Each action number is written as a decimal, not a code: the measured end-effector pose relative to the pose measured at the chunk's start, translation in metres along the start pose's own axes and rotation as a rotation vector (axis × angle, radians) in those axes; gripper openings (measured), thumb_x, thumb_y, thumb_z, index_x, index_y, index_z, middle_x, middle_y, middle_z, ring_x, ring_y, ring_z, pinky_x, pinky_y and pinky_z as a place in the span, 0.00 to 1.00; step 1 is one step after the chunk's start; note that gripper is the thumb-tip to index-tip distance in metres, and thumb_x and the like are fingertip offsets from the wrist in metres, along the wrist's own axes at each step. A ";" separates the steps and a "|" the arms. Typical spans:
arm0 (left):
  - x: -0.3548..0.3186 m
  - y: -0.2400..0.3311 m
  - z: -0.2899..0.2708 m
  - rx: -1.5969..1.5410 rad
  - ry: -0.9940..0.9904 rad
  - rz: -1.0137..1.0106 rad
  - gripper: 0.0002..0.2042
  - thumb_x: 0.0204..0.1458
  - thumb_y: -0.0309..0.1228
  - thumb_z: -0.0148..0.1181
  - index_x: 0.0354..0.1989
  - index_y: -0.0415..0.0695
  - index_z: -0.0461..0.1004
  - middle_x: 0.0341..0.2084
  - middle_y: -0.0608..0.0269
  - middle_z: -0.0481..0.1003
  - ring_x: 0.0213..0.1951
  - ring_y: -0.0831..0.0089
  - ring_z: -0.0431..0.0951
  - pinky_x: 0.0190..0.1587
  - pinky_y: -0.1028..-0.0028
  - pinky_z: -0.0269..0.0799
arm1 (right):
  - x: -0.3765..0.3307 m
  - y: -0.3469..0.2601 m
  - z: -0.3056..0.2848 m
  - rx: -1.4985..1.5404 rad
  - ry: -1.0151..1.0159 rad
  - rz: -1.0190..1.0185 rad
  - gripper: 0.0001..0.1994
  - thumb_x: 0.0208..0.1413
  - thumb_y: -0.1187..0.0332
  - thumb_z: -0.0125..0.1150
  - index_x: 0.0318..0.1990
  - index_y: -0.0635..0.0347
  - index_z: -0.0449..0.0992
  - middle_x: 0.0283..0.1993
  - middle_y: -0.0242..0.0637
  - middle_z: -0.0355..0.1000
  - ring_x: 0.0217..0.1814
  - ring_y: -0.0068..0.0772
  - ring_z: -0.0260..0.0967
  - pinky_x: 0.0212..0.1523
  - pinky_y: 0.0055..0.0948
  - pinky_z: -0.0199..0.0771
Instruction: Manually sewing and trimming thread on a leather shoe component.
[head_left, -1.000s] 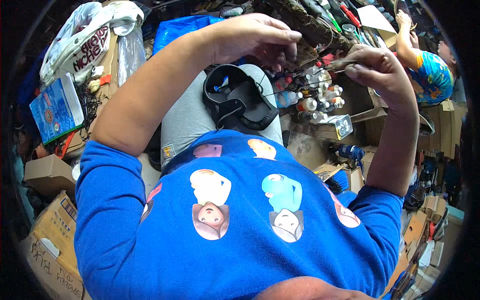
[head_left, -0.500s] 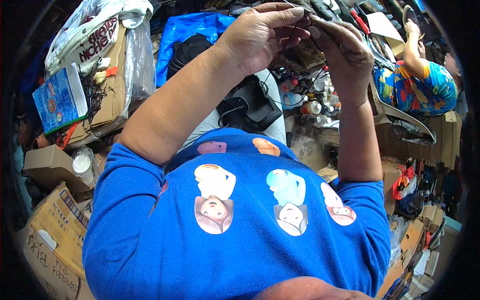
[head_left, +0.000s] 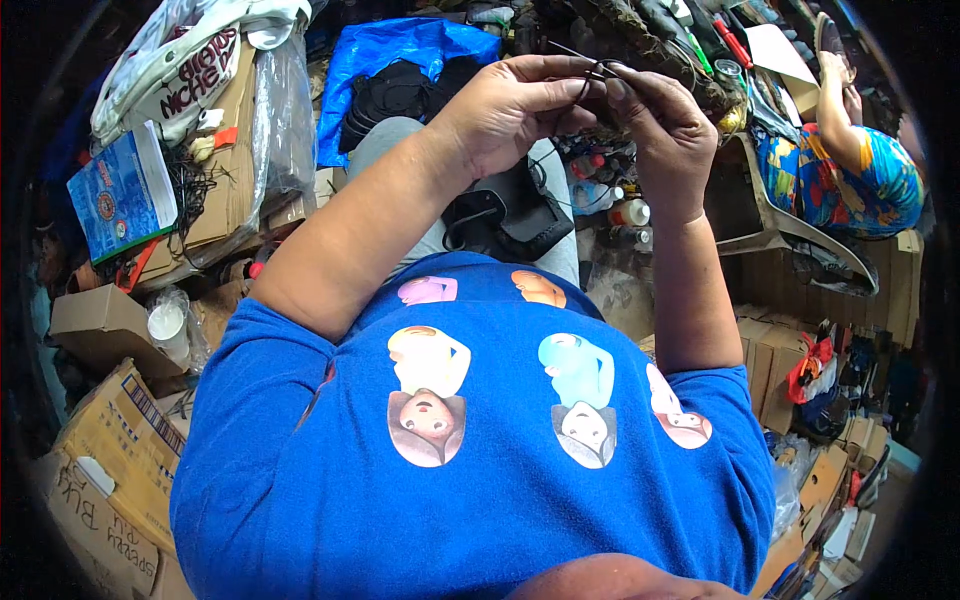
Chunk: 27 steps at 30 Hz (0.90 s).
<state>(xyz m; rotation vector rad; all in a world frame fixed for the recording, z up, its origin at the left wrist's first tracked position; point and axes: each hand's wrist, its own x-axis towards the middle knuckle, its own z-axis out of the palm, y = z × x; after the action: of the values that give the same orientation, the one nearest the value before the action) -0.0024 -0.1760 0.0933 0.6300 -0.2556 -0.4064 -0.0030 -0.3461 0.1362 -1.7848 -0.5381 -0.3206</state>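
My left hand (head_left: 520, 105) and my right hand (head_left: 668, 125) meet fingertip to fingertip at the top, ahead of my chest. Both pinch a thin dark cord (head_left: 592, 72), which makes a small loop between the fingers. From the left fingertips a thin, straight, needle-like piece (head_left: 568, 47) sticks out; its exact kind is too small to tell. A black leather-like piece with straps (head_left: 525, 215) rests on my lap below the hands.
Left of my knees, black coiled material (head_left: 385, 100) lies on a blue plastic sheet (head_left: 345, 60). A blue book (head_left: 120, 195) and cardboard boxes (head_left: 100, 325) are at the left. White bottles (head_left: 630, 212) stand beyond my lap. At the right sits another person in a colourful shirt (head_left: 840, 175).
Both hands have come slightly lower, and the right one has shifted left. The cord now forms a tight loop at the fingertips, where a longer strand hung down before.
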 end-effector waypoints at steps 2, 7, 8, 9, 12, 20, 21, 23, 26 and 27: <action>0.002 -0.002 0.001 0.011 0.031 0.024 0.12 0.53 0.26 0.53 0.46 0.39 0.71 0.37 0.60 0.75 0.38 0.74 0.76 0.40 0.78 0.74 | 0.000 -0.002 0.003 -0.032 -0.007 -0.073 0.07 0.47 0.77 0.62 0.36 0.63 0.78 0.36 0.33 0.72 0.38 0.20 0.70 0.39 0.18 0.70; 0.008 -0.003 -0.007 0.057 0.090 0.084 0.09 0.54 0.27 0.52 0.42 0.40 0.72 0.34 0.60 0.75 0.36 0.72 0.76 0.39 0.75 0.73 | -0.002 0.006 0.006 -0.118 -0.034 -0.177 0.07 0.47 0.77 0.62 0.35 0.63 0.78 0.37 0.35 0.72 0.40 0.23 0.70 0.41 0.20 0.71; 0.009 -0.001 -0.011 -0.004 0.176 0.122 0.08 0.54 0.28 0.51 0.41 0.40 0.71 0.34 0.59 0.75 0.37 0.69 0.76 0.41 0.71 0.73 | -0.003 0.008 0.007 -0.099 -0.037 -0.206 0.07 0.46 0.78 0.62 0.35 0.63 0.78 0.38 0.36 0.72 0.41 0.24 0.70 0.41 0.21 0.71; 0.009 0.003 -0.019 -0.066 0.267 0.164 0.08 0.55 0.29 0.50 0.40 0.40 0.71 0.34 0.57 0.75 0.38 0.66 0.76 0.43 0.67 0.72 | -0.007 0.007 0.007 -0.093 -0.041 -0.205 0.07 0.46 0.78 0.62 0.35 0.63 0.78 0.38 0.36 0.72 0.41 0.24 0.70 0.41 0.21 0.71; -0.005 0.039 -0.062 -0.472 0.154 0.079 0.12 0.57 0.34 0.46 0.34 0.36 0.69 0.37 0.50 0.73 0.44 0.60 0.72 0.53 0.60 0.64 | -0.031 -0.002 0.001 0.215 -0.084 0.032 0.05 0.48 0.80 0.59 0.33 0.65 0.77 0.43 0.40 0.70 0.46 0.28 0.68 0.46 0.23 0.69; -0.117 0.085 -0.086 -0.068 -0.147 -0.079 0.12 0.56 0.40 0.50 0.36 0.46 0.59 0.14 0.74 0.54 0.14 0.84 0.51 0.19 0.83 0.49 | -0.101 0.016 -0.063 1.362 0.217 0.743 0.10 0.59 0.62 0.47 0.31 0.56 0.70 0.31 0.32 0.67 0.39 0.29 0.65 0.56 0.40 0.60; -0.128 0.087 -0.087 0.034 -0.122 -0.181 0.14 0.53 0.41 0.54 0.37 0.46 0.61 0.14 0.74 0.55 0.14 0.85 0.51 0.20 0.85 0.48 | -0.109 0.026 -0.079 1.481 0.254 0.760 0.10 0.59 0.62 0.48 0.30 0.56 0.69 0.26 0.31 0.64 0.34 0.26 0.64 0.55 0.38 0.61; -0.140 0.094 -0.096 0.484 0.047 -0.407 0.14 0.50 0.37 0.58 0.39 0.44 0.65 0.16 0.73 0.60 0.16 0.87 0.55 0.21 0.86 0.49 | -0.127 0.050 -0.111 1.456 0.382 0.795 0.10 0.59 0.62 0.48 0.29 0.57 0.68 0.20 0.28 0.54 0.26 0.24 0.56 0.50 0.36 0.63; -0.134 0.076 -0.105 1.337 0.148 -0.262 0.14 0.45 0.35 0.62 0.35 0.39 0.72 0.20 0.60 0.70 0.22 0.72 0.68 0.25 0.74 0.62 | -0.144 0.068 -0.131 1.240 0.546 0.895 0.10 0.58 0.62 0.51 0.28 0.58 0.67 0.18 0.26 0.51 0.20 0.22 0.49 0.36 0.30 0.61; -0.129 0.072 -0.105 1.874 0.074 -0.068 0.14 0.43 0.35 0.63 0.34 0.38 0.73 0.23 0.56 0.73 0.25 0.65 0.71 0.28 0.69 0.66 | -0.146 0.072 -0.134 1.146 0.568 0.918 0.10 0.58 0.62 0.51 0.28 0.58 0.67 0.17 0.26 0.49 0.19 0.22 0.47 0.32 0.28 0.59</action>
<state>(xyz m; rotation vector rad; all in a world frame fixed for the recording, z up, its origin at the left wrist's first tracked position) -0.0594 -0.0120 0.0419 2.4842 -0.5180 -0.0906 -0.0830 -0.5175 0.0432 -0.6129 0.4760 0.1400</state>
